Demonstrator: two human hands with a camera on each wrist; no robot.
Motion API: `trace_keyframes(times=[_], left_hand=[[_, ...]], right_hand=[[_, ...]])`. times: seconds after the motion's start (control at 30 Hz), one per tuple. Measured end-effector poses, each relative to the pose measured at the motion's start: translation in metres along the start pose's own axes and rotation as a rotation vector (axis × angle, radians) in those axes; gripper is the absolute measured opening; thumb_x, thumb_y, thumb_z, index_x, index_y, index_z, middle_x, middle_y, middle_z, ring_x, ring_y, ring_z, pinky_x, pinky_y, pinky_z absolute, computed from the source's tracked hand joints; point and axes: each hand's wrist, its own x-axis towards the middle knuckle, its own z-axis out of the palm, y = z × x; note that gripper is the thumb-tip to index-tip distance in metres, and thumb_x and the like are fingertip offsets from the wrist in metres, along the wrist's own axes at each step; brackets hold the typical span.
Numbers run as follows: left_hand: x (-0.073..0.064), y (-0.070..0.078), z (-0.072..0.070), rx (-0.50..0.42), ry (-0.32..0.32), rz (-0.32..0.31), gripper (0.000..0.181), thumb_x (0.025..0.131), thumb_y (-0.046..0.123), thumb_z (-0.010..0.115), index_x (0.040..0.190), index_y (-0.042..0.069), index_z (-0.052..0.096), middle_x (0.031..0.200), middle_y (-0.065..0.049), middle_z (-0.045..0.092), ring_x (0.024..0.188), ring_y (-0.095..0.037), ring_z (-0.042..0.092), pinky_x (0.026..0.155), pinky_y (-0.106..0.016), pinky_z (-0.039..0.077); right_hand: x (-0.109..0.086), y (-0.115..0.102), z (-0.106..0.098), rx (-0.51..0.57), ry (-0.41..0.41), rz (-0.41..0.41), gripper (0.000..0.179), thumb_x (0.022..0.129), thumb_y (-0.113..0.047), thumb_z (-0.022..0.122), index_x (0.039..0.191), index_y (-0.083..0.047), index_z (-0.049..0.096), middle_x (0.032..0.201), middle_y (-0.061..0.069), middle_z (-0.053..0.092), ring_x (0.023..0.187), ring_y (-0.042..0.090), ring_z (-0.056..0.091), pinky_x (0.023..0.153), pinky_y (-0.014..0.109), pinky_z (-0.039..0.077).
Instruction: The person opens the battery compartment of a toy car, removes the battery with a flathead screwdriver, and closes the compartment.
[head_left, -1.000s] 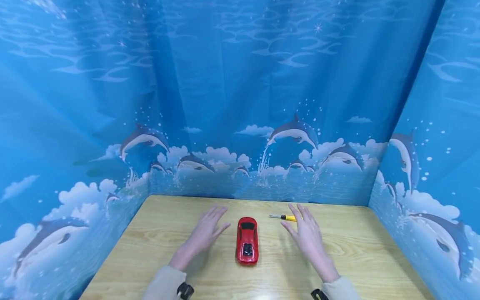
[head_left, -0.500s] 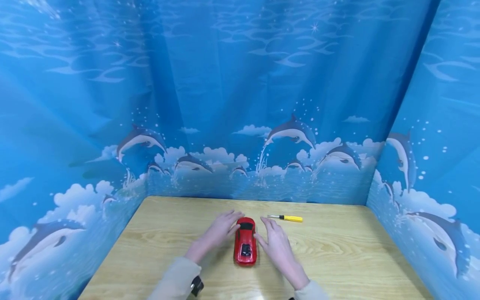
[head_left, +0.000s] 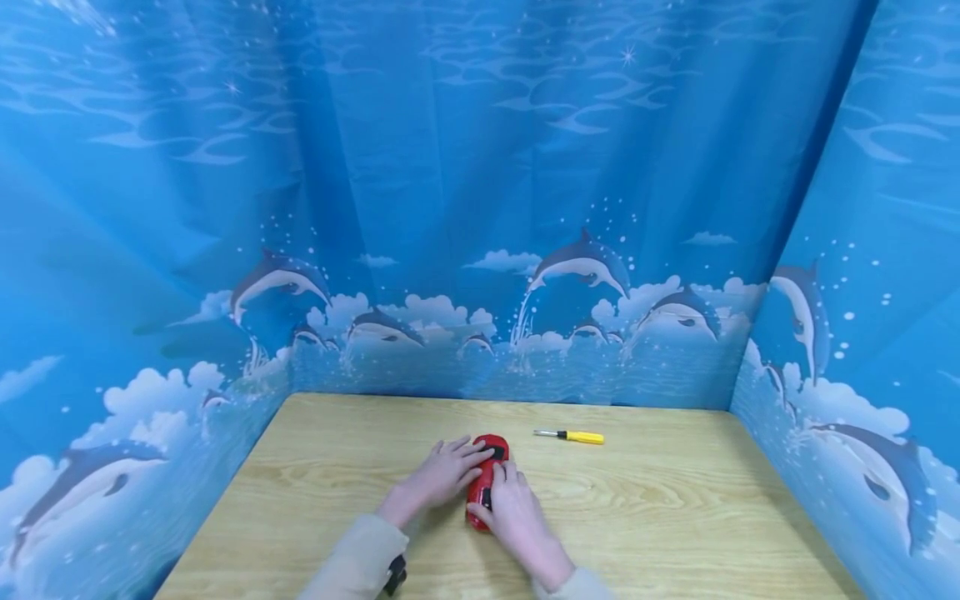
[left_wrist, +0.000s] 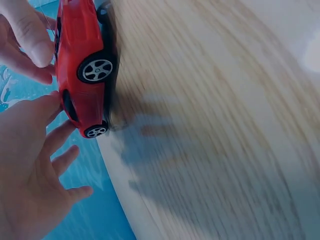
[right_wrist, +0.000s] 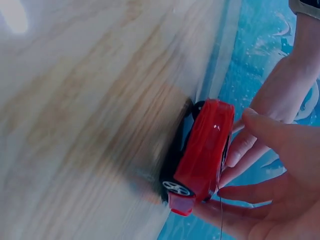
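A red toy car [head_left: 478, 492] with dark windows stands on the wooden tabletop, lengthwise away from me. My left hand [head_left: 442, 475] reaches from the left with its fingers extended, and some fingertips touch the car's roof and side window, as the left wrist view of the car [left_wrist: 82, 75] shows. My right hand [head_left: 517, 508] lies over the near right part of the car, its fingers bent slightly. In the right wrist view the right thumb [right_wrist: 250, 114] stands just off the red body [right_wrist: 205, 145], while other fingers are at its far end, partly hidden.
A yellow-handled screwdriver [head_left: 583, 437] lies on the table [head_left: 660, 500] beyond the car, to the right, its shaft pointing left. A blue curtain [head_left: 450, 208] printed with dolphins encloses the table at the back and sides.
Both hands have moved inward, from either side of the car onto it. The right hand has left the screwdriver's side. The car and screwdriver have stayed on the table in place.
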Motion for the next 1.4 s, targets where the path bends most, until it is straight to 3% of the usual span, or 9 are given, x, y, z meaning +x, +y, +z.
trace_keyframes(times=[0.17, 0.27, 0.47, 0.7, 1.07, 1.27, 1.4], left_hand=[[-0.001, -0.001, 0.001, -0.022, -0.01, -0.014, 0.045, 0.109, 0.034, 0.045, 0.152, 0.022, 0.049, 0.156, -0.007, 0.047, 0.148, -0.036, 0.034, 0.115, -0.07, 0.028], [-0.001, -0.002, 0.0, -0.03, -0.014, -0.023, 0.046, 0.109, 0.036, 0.044, 0.152, 0.022, 0.049, 0.157, -0.005, 0.046, 0.149, -0.035, 0.032, 0.116, -0.07, 0.026], [-0.002, -0.002, 0.0, -0.022, 0.003, -0.015, 0.046, 0.107, 0.035, 0.048, 0.151, 0.022, 0.05, 0.156, -0.005, 0.047, 0.148, -0.036, 0.033, 0.115, -0.07, 0.027], [-0.004, -0.004, 0.002, -0.019, 0.021, -0.009, 0.048, 0.105, 0.036, 0.053, 0.15, 0.02, 0.051, 0.155, -0.005, 0.048, 0.148, -0.037, 0.035, 0.115, -0.07, 0.027], [-0.01, -0.005, 0.005, -0.046, 0.123, 0.019, 0.037, 0.1, 0.027, 0.064, 0.136, 0.018, 0.065, 0.145, -0.008, 0.059, 0.141, -0.037, 0.044, 0.114, -0.066, 0.032], [-0.008, -0.007, 0.008, -0.072, 0.187, 0.107, 0.03, 0.096, 0.024, 0.069, 0.123, 0.009, 0.069, 0.143, -0.016, 0.059, 0.137, -0.039, 0.049, 0.114, -0.058, 0.038], [-0.008, -0.005, 0.009, -0.121, 0.186, 0.106, 0.038, 0.096, 0.029, 0.07, 0.125, 0.005, 0.065, 0.142, -0.02, 0.058, 0.136, -0.041, 0.049, 0.114, -0.057, 0.039]], right_hand=[[0.001, -0.006, 0.006, -0.12, 0.026, -0.018, 0.081, 0.077, -0.049, 0.084, 0.123, 0.014, 0.062, 0.121, 0.029, 0.06, 0.099, 0.035, 0.063, 0.073, 0.038, 0.062], [0.002, -0.006, 0.008, -0.135, 0.036, -0.013, 0.082, 0.075, -0.05, 0.085, 0.122, 0.014, 0.063, 0.122, 0.029, 0.059, 0.099, 0.035, 0.062, 0.07, 0.037, 0.062], [0.003, -0.001, 0.005, -0.079, -0.007, -0.012, 0.084, 0.073, -0.045, 0.087, 0.124, 0.015, 0.06, 0.125, 0.031, 0.057, 0.101, 0.037, 0.062, 0.074, 0.04, 0.063], [0.004, 0.013, -0.004, 0.032, -0.117, -0.031, 0.082, 0.074, -0.034, 0.089, 0.131, 0.014, 0.056, 0.131, 0.03, 0.055, 0.109, 0.04, 0.061, 0.083, 0.048, 0.061], [-0.003, 0.032, -0.015, 0.086, -0.204, -0.13, 0.075, 0.076, -0.018, 0.085, 0.137, 0.013, 0.054, 0.142, 0.03, 0.051, 0.123, 0.043, 0.056, 0.101, 0.052, 0.052], [-0.01, 0.037, -0.019, 0.058, -0.175, -0.224, 0.067, 0.079, -0.012, 0.083, 0.135, 0.013, 0.056, 0.142, 0.029, 0.052, 0.122, 0.042, 0.058, 0.099, 0.052, 0.054], [-0.014, 0.038, -0.022, 0.018, -0.225, -0.257, 0.063, 0.084, -0.009, 0.076, 0.139, 0.011, 0.054, 0.146, 0.028, 0.05, 0.129, 0.043, 0.054, 0.103, 0.053, 0.051]])
